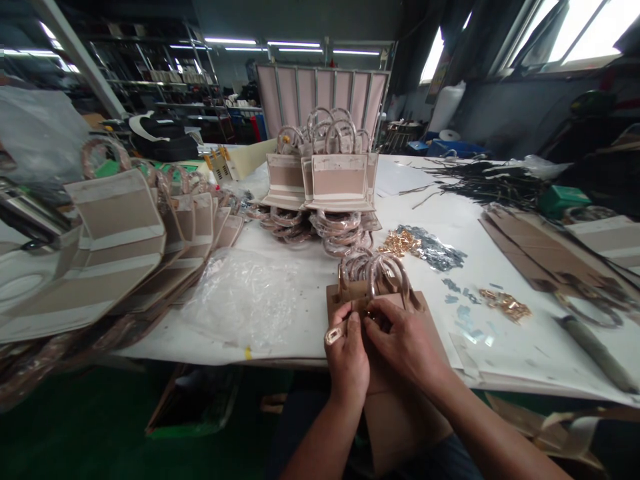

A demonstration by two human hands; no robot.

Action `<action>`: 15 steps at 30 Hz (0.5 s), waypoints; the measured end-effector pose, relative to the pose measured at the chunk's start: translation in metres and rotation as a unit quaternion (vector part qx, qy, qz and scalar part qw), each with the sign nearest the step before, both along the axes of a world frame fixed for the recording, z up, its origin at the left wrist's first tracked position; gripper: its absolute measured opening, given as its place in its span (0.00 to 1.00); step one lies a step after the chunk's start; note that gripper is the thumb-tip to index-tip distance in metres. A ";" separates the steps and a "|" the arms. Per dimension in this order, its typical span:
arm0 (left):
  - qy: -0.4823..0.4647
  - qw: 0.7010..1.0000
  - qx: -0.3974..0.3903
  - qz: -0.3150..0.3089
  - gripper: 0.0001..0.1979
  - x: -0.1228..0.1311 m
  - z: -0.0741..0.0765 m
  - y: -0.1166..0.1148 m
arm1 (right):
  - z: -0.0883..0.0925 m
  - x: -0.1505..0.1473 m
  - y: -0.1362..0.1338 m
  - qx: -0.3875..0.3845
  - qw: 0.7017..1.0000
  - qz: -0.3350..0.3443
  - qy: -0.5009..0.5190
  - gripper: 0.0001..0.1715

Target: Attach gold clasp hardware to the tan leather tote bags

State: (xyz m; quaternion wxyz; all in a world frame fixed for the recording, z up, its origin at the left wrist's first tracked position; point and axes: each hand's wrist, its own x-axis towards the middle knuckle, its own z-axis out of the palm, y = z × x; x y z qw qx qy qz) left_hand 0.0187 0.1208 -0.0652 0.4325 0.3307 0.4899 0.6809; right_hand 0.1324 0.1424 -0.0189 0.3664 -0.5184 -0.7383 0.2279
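A tan handbag panel (400, 420) hangs over the table's front edge toward my lap, its plastic-wrapped handles (390, 270) standing at the top. My left hand (350, 363) is closed around a tan strap tab (334, 335), whose end shows a slotted, light metal-looking plate. Against the upper part of the panel, my right hand (407, 340) pinches a tiny gold-coloured metal piece (369, 313) between thumb and fingers. The fingertips of both hands nearly meet there. They partly hide the small piece and the spot behind it.
Gold fittings (400, 242) and grey metal plates (440, 251) lie in piles to the right, near a smaller gold pile (507, 304). Stacked bag panels (117, 213) fill the left, beside crumpled clear plastic (245, 300). More handled panels (340, 177) stand ahead. A grey-green roll (597, 352) lies right.
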 end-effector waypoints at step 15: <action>0.086 0.996 0.010 0.007 0.21 -0.002 -0.009 -0.004 | -0.011 -0.002 0.004 -0.021 0.998 -0.008 0.061 0.09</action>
